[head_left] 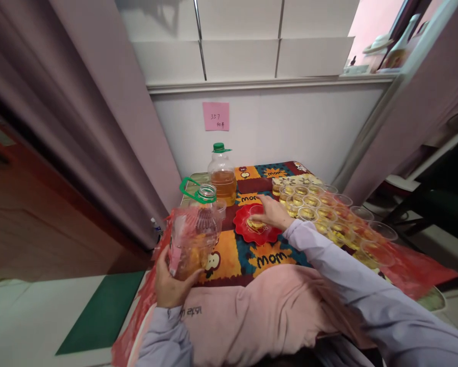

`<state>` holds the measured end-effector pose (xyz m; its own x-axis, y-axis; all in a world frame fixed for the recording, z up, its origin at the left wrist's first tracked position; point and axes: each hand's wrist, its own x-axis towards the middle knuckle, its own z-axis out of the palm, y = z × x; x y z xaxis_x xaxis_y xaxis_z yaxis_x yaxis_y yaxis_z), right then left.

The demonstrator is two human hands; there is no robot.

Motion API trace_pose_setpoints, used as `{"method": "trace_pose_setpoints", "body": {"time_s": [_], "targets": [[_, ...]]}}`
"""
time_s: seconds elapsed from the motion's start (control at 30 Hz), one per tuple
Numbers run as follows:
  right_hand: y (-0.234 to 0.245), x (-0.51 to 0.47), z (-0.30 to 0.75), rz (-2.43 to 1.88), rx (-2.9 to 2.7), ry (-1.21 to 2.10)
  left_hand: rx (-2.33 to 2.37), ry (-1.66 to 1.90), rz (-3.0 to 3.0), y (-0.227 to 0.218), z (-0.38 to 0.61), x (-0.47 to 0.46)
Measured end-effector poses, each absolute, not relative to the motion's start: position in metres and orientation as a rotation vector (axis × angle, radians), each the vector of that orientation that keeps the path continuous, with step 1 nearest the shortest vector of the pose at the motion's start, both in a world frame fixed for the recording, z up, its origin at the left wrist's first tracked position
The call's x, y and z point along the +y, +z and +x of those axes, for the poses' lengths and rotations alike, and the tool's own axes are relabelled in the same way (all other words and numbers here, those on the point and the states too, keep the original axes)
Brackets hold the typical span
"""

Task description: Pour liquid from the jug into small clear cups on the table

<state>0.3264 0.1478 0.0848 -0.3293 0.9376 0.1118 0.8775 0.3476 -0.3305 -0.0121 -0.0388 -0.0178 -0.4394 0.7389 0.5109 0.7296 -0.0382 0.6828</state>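
Note:
My left hand is wrapped round the lower part of a clear plastic jug. The jug is uncapped, has a green carrying handle, and holds some amber liquid at its base. On a red scalloped plate stands a small clear cup with yellowish liquid in it. The fingers of my right hand close round that cup. Behind the held jug is a second jug, capped in green and filled partway with amber liquid. An empty-looking clear cup sits between the jugs, partly hidden.
Several clear cups of yellowish liquid stand close together at the table's right. A patterned cloth covers the table, with red plastic sheeting along the sides. A white wall with a pink note rises behind.

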Motion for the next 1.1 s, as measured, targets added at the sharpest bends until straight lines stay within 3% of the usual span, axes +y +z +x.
{"method": "trace_pose_setpoints", "body": {"time_s": [0.33, 0.73, 1.1], "targets": [[0.082, 0.139, 0.314, -1.675, -2.322, 0.291, 2.240, 1.497, 1.555, -0.009, -0.002, -0.039], [0.143, 0.062, 0.419, -1.339, -1.967, 0.498, 2.244, 1.453, 1.549, -0.007, -0.004, -0.036], [0.139, 0.002, 0.569, -1.804, -1.723, 0.074, 2.258, 1.481, 1.502, -0.009, -0.004, -0.032]]}}
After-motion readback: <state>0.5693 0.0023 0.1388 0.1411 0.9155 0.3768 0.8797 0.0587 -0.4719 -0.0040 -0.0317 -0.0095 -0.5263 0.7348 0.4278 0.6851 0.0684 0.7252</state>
